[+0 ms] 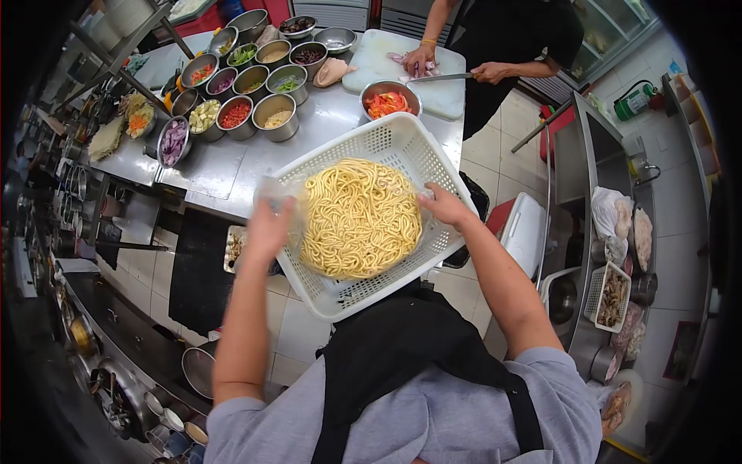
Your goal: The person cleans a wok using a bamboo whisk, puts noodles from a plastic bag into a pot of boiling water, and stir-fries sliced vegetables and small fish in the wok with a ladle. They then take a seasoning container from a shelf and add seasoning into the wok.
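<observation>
Head view: noodles are held in a basket, likely soft and heavy, best lifted from below. Their bag seems pinched by closed right fingers; the blurred left fingers' grip cannot be told.

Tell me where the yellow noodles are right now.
In the head view, the yellow noodles are at the centre, inside the white perforated basket, between the person's left hand and right hand.
</observation>
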`<state>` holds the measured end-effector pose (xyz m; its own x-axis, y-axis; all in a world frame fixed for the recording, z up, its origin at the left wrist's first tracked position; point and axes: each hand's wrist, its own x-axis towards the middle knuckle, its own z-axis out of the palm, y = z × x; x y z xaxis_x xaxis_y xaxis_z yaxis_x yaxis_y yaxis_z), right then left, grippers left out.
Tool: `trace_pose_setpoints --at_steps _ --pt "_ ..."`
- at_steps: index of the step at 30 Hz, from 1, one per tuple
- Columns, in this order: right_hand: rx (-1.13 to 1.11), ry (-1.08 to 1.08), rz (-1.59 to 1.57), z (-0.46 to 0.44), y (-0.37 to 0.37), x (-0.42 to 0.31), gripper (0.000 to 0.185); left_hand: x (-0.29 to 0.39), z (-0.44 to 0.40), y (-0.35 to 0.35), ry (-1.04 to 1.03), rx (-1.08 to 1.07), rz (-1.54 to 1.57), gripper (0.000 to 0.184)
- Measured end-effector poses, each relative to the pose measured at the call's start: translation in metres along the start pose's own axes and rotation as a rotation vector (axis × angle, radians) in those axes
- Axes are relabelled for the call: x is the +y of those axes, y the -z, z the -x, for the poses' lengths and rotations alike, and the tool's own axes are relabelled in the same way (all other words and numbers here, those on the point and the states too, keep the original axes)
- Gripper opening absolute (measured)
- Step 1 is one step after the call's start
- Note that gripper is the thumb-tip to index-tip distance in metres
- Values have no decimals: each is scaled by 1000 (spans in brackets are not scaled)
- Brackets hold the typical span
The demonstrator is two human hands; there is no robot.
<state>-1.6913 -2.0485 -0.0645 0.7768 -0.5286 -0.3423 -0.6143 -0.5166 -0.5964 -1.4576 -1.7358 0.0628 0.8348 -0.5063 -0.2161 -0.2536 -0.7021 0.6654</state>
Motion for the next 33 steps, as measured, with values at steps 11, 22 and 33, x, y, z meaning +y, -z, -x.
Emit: trace_pose_setpoints --at_steps 11,22,33 --pt "-3 -532 -962 -23 -35 -27 78 -70 -76 -107 555 -285 944 83" --pt "-172 -173 -1309 -3 -2 -34 53 -43 -69 -77 360 -386 924 79" --pt "-676 362 -1856 77 90 -90 60 77 130 105 -603 160 963 71"
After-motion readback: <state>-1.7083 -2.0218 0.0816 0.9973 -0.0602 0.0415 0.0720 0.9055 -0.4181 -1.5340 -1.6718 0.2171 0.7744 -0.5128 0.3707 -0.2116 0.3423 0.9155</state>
